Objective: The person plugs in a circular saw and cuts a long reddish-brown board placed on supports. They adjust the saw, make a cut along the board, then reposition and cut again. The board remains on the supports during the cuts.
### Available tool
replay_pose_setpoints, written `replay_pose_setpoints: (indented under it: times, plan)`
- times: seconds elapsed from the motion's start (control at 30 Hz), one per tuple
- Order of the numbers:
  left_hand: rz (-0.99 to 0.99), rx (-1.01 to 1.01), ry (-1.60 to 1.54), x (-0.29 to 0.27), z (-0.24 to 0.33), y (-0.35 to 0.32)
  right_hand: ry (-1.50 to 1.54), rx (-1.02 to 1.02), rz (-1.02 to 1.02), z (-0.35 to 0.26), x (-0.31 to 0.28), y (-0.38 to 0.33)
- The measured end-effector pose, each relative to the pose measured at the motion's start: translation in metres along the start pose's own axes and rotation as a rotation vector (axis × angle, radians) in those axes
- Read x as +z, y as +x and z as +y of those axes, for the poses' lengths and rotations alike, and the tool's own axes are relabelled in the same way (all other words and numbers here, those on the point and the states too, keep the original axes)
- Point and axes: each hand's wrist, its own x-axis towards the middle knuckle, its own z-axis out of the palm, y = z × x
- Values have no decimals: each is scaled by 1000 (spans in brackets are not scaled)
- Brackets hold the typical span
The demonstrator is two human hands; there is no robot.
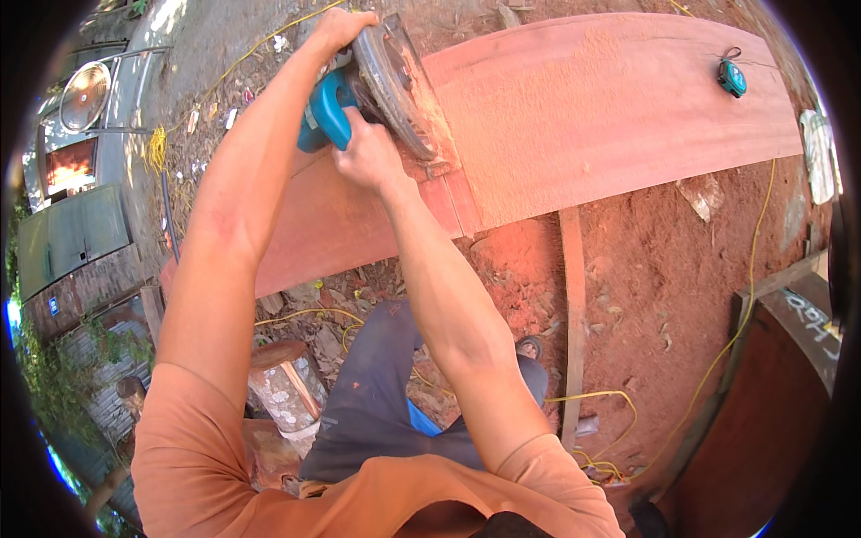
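A teal circular saw (384, 85) with a grey round blade guard rests on a wide reddish wooden board (538, 117). My right hand (368, 154) is wrapped round its teal rear handle. My left hand (343, 29) grips the far, front part of the saw; what its fingers press on is partly hidden. From the saw's base a straight line (456, 206) runs across the board to its near edge. Sawdust lies thick on the board right of the saw. The blade itself is hidden.
A teal tape measure (732, 79) lies on the board's right end. A yellow cord (749, 296) winds over the dirt. Below the board are a narrow wooden beam (572, 314) and a cut log (287, 386). A round fan (86, 95) stands far left; a dark panel (762, 403) leans lower right.
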Motion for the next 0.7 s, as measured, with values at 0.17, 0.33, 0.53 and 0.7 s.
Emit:
replay_pose_setpoints:
  times: [0.17, 0.33, 0.53, 0.7]
  plan:
    - [53, 10, 7, -4, 8, 6, -17, 13, -10, -2, -1, 13]
    - [2, -30, -58, -10, -3, 28, -17, 5, 16, -2, 1, 24]
    - [37, 10, 10, -13, -16, 60, -15, -21, 40, 1, 5, 44]
    - [26, 106, 198, -11, -16, 70, -40, -25, 62, 2, 8, 50]
